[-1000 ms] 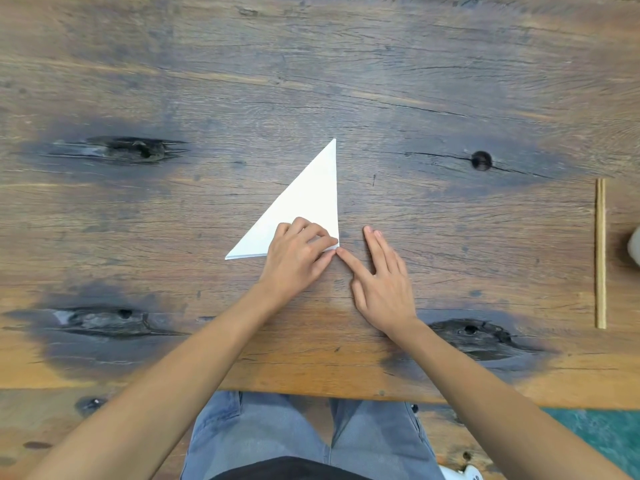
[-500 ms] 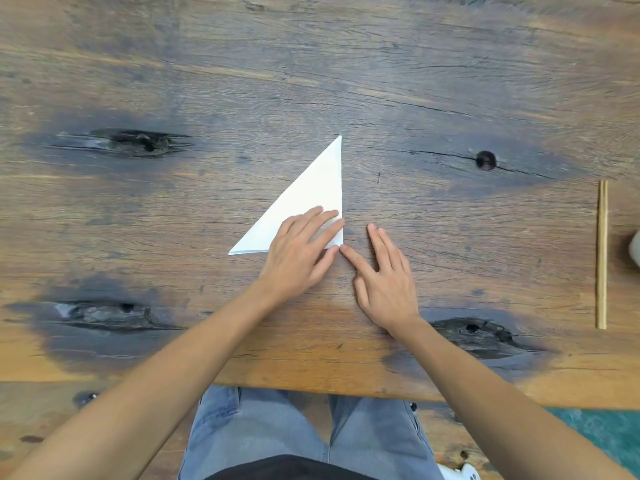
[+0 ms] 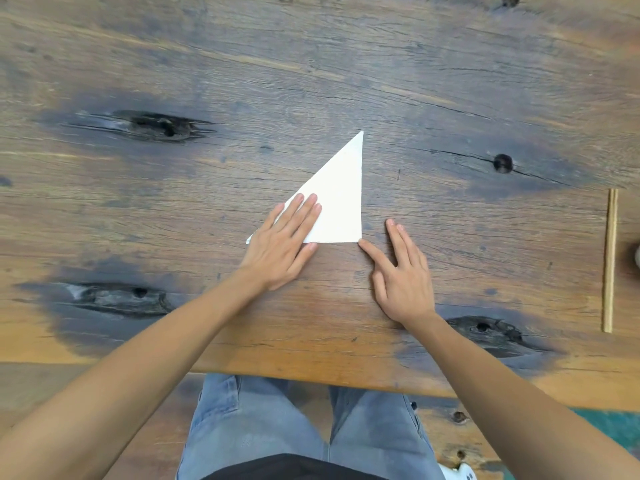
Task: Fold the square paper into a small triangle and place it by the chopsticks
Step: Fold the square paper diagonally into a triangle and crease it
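Observation:
A white paper (image 3: pixel 341 199), folded into a large triangle, lies flat in the middle of the wooden table (image 3: pixel 311 64), its long point facing away from me. My left hand (image 3: pixel 282 244) rests flat on the paper's near-left part with fingers stretched out, covering that corner. My right hand (image 3: pixel 401 275) lies on the wood beside the paper, fingers spread, its index fingertip touching the near-right corner. A pair of pale wooden chopsticks (image 3: pixel 610 259) lies lengthwise at the far right of the table, well apart from the paper.
The table's near edge runs just above my lap. Dark knots and cracks mark the wood at the left and near right. A pale object (image 3: pixel 636 254) is cut off at the right edge, just past the chopsticks.
My left hand has uncurled and slid left along the paper's near edge, now lying flat. The right hand stays at the near-right corner.

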`<action>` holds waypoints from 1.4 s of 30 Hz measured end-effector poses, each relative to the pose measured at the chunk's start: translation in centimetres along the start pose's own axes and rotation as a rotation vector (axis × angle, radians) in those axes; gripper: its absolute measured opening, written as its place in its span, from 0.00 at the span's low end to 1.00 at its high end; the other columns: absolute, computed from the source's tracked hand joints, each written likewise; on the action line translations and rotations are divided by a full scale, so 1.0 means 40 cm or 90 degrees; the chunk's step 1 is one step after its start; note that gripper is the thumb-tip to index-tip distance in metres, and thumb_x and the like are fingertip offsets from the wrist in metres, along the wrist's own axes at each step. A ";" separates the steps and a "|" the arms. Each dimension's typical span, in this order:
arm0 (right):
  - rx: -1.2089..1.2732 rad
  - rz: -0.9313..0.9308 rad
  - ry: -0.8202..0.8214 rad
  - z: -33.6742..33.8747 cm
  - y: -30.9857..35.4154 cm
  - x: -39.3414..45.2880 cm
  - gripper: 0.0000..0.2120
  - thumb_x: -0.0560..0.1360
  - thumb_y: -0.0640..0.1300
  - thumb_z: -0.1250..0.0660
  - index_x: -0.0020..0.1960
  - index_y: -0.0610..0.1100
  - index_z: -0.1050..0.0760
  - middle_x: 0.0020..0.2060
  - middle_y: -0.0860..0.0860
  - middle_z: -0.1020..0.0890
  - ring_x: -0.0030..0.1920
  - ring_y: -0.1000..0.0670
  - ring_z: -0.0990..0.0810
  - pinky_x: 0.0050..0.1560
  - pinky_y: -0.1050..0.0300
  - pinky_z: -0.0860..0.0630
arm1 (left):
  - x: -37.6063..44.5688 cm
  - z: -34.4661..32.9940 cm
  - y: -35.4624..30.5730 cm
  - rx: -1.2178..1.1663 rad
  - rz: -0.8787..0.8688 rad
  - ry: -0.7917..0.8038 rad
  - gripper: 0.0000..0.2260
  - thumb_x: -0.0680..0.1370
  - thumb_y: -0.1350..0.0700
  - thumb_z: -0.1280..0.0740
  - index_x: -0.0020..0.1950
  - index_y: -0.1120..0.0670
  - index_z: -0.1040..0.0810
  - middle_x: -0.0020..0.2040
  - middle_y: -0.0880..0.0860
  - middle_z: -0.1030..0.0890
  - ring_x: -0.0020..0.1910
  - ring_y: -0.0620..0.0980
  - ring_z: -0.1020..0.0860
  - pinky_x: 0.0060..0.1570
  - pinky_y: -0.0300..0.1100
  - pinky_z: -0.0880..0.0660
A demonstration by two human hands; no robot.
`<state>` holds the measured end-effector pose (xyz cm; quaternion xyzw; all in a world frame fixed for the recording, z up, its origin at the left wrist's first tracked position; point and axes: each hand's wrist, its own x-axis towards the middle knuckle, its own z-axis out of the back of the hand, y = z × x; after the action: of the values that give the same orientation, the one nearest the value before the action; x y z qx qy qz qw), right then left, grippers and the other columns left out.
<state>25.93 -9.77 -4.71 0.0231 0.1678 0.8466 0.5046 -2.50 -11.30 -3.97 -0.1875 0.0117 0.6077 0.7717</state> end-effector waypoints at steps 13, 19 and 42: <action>-0.003 -0.014 0.015 0.006 0.003 0.000 0.25 0.82 0.50 0.48 0.78 0.62 0.37 0.84 0.47 0.46 0.83 0.44 0.46 0.73 0.40 0.34 | -0.189 0.012 0.120 0.001 0.017 0.034 0.30 0.85 0.44 0.54 0.84 0.55 0.56 0.84 0.52 0.54 0.83 0.50 0.56 0.82 0.53 0.51; 0.001 -0.017 0.013 0.013 0.010 0.003 0.25 0.81 0.49 0.47 0.78 0.61 0.35 0.83 0.46 0.44 0.83 0.43 0.44 0.72 0.41 0.35 | -0.130 0.044 0.084 -0.036 0.001 -0.019 0.29 0.85 0.46 0.51 0.83 0.56 0.51 0.84 0.54 0.50 0.83 0.52 0.53 0.82 0.53 0.52; -0.003 -0.001 0.005 -0.003 -0.003 0.000 0.28 0.80 0.46 0.42 0.79 0.61 0.37 0.84 0.46 0.46 0.83 0.44 0.47 0.73 0.41 0.34 | 0.087 -0.030 -0.215 -0.137 0.543 -0.126 0.53 0.73 0.25 0.46 0.82 0.62 0.58 0.83 0.65 0.57 0.82 0.63 0.59 0.78 0.67 0.56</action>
<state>26.01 -9.75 -4.87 0.0182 0.1681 0.8465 0.5048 6.75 -10.07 -3.60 -0.1859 -0.0492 0.8842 0.4258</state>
